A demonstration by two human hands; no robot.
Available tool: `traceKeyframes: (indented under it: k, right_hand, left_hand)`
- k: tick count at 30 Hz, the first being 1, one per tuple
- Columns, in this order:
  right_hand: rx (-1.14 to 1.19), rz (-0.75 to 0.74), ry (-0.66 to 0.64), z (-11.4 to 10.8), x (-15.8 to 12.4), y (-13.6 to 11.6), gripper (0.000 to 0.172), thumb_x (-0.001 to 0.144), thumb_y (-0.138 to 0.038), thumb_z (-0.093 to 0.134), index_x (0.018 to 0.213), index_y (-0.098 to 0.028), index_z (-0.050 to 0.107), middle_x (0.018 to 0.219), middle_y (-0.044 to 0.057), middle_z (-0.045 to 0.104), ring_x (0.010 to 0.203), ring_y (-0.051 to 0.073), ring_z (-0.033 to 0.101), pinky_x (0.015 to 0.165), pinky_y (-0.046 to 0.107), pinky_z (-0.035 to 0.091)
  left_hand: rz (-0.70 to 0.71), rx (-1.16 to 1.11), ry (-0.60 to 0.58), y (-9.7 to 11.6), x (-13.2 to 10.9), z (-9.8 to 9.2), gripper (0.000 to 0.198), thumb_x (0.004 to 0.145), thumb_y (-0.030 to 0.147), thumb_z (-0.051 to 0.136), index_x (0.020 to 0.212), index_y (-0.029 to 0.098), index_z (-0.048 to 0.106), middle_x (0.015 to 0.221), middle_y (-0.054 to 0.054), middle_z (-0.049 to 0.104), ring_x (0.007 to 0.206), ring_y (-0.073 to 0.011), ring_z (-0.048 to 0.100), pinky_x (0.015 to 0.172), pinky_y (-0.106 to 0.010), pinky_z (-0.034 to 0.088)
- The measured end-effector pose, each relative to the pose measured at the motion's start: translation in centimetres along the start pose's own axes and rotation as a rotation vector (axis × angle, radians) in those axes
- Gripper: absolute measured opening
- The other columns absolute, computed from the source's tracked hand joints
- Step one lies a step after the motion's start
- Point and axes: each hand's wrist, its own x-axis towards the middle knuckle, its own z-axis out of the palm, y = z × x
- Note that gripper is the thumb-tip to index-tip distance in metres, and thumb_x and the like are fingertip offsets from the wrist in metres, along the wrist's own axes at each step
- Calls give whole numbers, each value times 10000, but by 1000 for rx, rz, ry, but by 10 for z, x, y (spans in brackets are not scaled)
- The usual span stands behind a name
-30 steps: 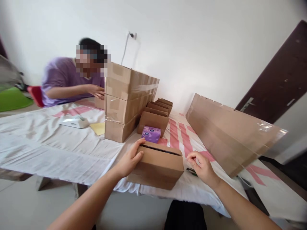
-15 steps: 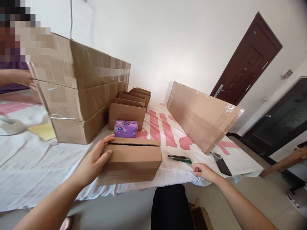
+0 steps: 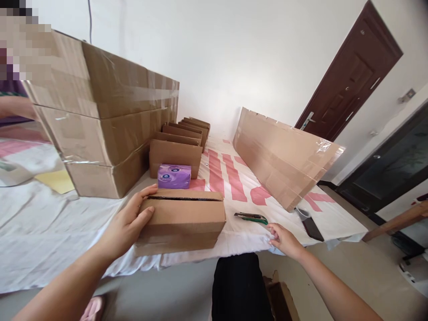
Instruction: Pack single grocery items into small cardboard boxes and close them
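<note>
At lower centre, the left hand (image 3: 129, 223) grips the end of a cardboard box (image 3: 182, 219) overhanging the desk (image 3: 43, 232) edge, the right hand (image 3: 284, 238) rests loosely curled near a utility knife (image 3: 250, 217); a nudge could tip the box off.

Place: probably a room in a home, used as a small packing workshop.
Walls: plain white, with a dark brown door (image 3: 351, 80).
Tabletop (image 3: 43, 232): covered by a white and pink cloth.
Stock: taped stacked cartons (image 3: 100, 120), a row of small boxes (image 3: 182, 138), flat cardboard (image 3: 284, 156).
Tools: a utility knife (image 3: 251, 218).
</note>
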Motion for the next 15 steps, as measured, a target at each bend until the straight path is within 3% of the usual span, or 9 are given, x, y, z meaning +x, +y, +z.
traceKeyframes:
  k: [3,6,9,15]
  right_hand:
    - [-49,-93,25,-3,-8,-10,287,756,-104,560,1006,-223,636,1010,57,627,906,201,602,835,335,486]
    - [-83,-190,18,-2,-16,-16,342,745,-29,511,970,-236,664,1035,59,639,1021,219,579,907,347,464]
    - [-113,-236,24,0,-22,-18,367,750,-9,498,975,-244,668,1004,56,656,993,229,576,885,364,468]
    - [-134,-197,101,3,-32,-12,167,835,-96,497,814,-229,597,830,43,625,852,233,569,775,370,462]
  left_hand:
    - [14,-1,9,1,-1,0,598,825,556,358,1323,232,424,1506,-68,422,1373,-297,391,1162,-522,247]
    - [4,2,16,5,-1,-1,612,817,566,353,1311,214,429,1511,-85,416,1379,-304,384,1165,-523,242]
    - [-7,6,10,9,-1,-1,646,805,578,349,1320,194,423,1507,-102,419,1378,-307,384,1167,-518,242]
    - [-2,-1,14,7,0,0,666,798,584,349,1325,182,420,1496,-109,426,1372,-301,387,1170,-509,237]
